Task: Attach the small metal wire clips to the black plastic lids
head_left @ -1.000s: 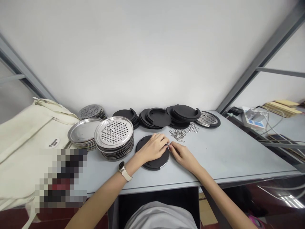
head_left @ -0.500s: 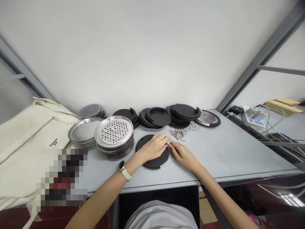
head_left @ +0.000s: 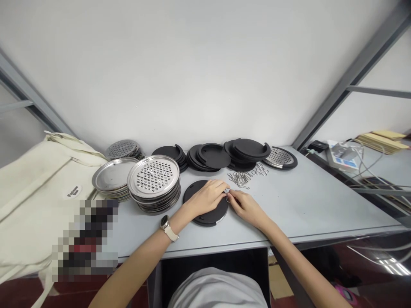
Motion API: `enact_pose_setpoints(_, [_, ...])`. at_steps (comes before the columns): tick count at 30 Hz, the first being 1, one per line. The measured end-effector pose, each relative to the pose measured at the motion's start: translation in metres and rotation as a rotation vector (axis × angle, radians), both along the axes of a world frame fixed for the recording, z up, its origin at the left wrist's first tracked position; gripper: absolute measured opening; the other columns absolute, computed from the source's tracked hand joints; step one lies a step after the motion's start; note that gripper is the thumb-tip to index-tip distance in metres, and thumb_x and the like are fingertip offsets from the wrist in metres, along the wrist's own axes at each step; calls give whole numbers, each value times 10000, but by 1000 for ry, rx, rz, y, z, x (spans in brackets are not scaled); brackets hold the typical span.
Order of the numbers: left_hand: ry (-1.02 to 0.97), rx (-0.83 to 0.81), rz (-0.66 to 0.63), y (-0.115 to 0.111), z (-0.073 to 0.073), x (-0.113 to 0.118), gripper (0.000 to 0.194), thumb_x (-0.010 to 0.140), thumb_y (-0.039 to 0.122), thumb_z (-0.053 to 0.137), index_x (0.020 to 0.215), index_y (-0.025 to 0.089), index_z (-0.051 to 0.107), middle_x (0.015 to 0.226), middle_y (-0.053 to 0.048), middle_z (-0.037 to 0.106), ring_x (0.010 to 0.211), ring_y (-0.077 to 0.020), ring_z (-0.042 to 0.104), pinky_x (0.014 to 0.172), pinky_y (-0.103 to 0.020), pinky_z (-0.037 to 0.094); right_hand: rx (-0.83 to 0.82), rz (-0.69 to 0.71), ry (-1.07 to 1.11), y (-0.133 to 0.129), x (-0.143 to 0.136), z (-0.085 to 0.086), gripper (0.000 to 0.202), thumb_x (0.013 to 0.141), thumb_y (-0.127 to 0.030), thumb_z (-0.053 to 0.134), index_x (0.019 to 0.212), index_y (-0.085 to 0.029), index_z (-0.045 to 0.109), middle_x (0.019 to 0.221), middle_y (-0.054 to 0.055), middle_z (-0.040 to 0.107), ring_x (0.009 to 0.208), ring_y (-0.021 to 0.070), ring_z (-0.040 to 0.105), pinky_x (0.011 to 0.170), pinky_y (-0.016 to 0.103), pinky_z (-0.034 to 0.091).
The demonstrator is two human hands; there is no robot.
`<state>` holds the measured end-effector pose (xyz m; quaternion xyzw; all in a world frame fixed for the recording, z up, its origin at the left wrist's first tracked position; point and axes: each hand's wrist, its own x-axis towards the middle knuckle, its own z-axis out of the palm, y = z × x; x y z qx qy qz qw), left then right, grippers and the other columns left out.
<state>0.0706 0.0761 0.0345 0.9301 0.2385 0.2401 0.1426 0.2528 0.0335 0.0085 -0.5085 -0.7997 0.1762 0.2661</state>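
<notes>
A round black disc-shaped holder (head_left: 192, 199) lies on the table in front of me, a silvery strip showing at its lower right edge. My left hand (head_left: 210, 196) rests over it, fingers bent and tips pinching at a small metal ring (head_left: 227, 198) by the disc's right edge. From the other side, my right hand (head_left: 243, 205) grips the same ring between thumb and forefinger. Part of the ring is hidden by the fingertips. Just beyond the hands lie a heap of thin metal hooks (head_left: 239, 179) and several loose metal rings (head_left: 260, 170).
At left stand a stack of round metal grater plates (head_left: 153, 177), another plate stack (head_left: 114, 175) and a cream bag (head_left: 38, 184). Black holders (head_left: 214, 156) are piled along the wall, with a holder containing a grater plate (head_left: 280, 157) at their right. A side shelf holds a white box (head_left: 345, 156).
Both hands stay almost in place. The small metal ring between the fingertips has turned a little and sits slightly lower.
</notes>
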Motion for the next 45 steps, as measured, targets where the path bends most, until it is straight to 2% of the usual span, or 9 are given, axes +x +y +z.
enact_pose_setpoints(7, [-57, -90, -12, -1, 0, 0, 198, 926, 141, 436, 1114, 188, 480, 1107, -70, 550, 1078, -203, 510, 955, -341, 412, -13, -11, 17, -1, 1, 2, 261, 943, -246, 336, 696, -206, 411, 631, 2, 514, 599, 154, 506, 570, 249, 349])
enact_pose_setpoints(14, [-58, -92, -24, 0, 0, 0, 204, 928, 150, 439, 1126, 182, 474, 1082, -68, 555, 1047, -205, 523, 934, -340, 427, -20, -41, 66, -2, -1, 4, 283, 940, -276, 337, 671, -207, 391, 597, -12, 498, 549, 140, 472, 547, 243, 331])
enact_pose_setpoints(21, [-37, -66, -44, 2, -3, 1, 237, 931, 111, 391, 1142, 189, 465, 1068, -61, 559, 1020, -199, 538, 907, -335, 446, -10, -118, 146, -1, 4, 4, 300, 936, -289, 346, 647, -209, 356, 555, -43, 404, 525, 124, 420, 537, 238, 317])
enact_pose_setpoints(28, [-15, 17, 74, -1, 0, 0, 231, 926, 174, 442, 1157, 181, 448, 1100, -75, 515, 1086, -219, 494, 959, -382, 413, -14, -142, 150, -2, 4, 8, 313, 954, -308, 335, 658, -215, 380, 569, -27, 453, 536, 140, 452, 545, 248, 358])
enact_pose_setpoints(33, [16, 52, 119, -2, 1, -1, 223, 923, 213, 464, 1143, 179, 452, 1074, -73, 515, 1041, -227, 502, 927, -393, 416, 20, -186, 177, -1, 2, 6, 308, 970, -319, 313, 704, -215, 428, 630, 7, 542, 580, 157, 518, 586, 258, 401])
enact_pose_setpoints(39, [26, 70, 119, -2, 1, 0, 207, 924, 211, 458, 1127, 170, 455, 1068, -73, 521, 1033, -228, 496, 915, -377, 413, 35, -71, 8, 5, -3, -2, 252, 956, -275, 341, 744, -208, 460, 681, 32, 570, 620, 179, 541, 585, 271, 389])
enact_pose_setpoints(45, [26, 67, 123, -2, 0, 0, 186, 924, 209, 455, 1105, 167, 468, 1032, -71, 534, 1002, -226, 505, 900, -375, 416, 59, -58, -27, 5, -2, -4, 253, 961, -246, 338, 756, -201, 480, 706, 40, 575, 653, 180, 547, 608, 271, 389])
